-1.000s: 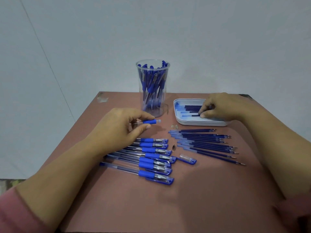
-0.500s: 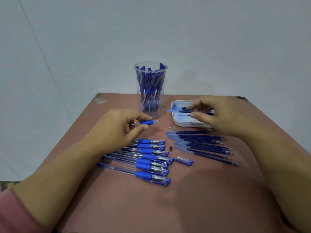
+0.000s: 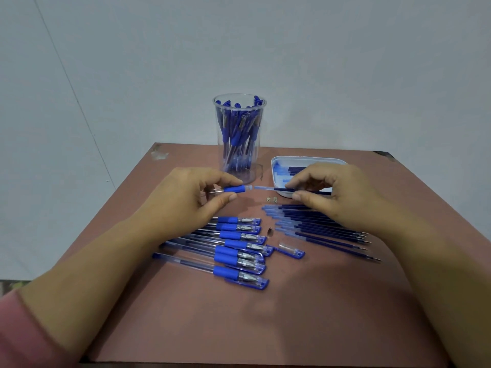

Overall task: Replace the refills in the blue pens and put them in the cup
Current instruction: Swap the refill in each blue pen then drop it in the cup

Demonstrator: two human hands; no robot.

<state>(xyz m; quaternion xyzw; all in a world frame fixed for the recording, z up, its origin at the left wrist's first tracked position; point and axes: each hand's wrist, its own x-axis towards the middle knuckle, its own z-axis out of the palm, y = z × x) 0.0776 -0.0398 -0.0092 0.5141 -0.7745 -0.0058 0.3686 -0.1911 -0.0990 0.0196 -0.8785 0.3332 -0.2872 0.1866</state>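
My left hand (image 3: 186, 200) pinches an open pen barrel (image 3: 233, 189) with a blue grip, its open end pointing right. My right hand (image 3: 337, 195) holds a blue refill (image 3: 268, 188) level, its pale end a short gap from the barrel's mouth. A clear cup (image 3: 239, 136) full of blue pens stands behind the hands. Several capped blue pens (image 3: 233, 251) lie in a row under my left wrist. Loose refills (image 3: 313, 229) lie in a pile under my right hand.
A white tray (image 3: 281, 162) with more refills sits at the back right of the brown table (image 3: 265, 314). A loose pen cap (image 3: 292, 251), a small metal tip (image 3: 270, 231) and tiny metal bits (image 3: 272, 199) lie between the piles.
My right hand lifted a refill out of the white tray and brought it left, level with the barrel. My left hand stayed in place with the barrel.
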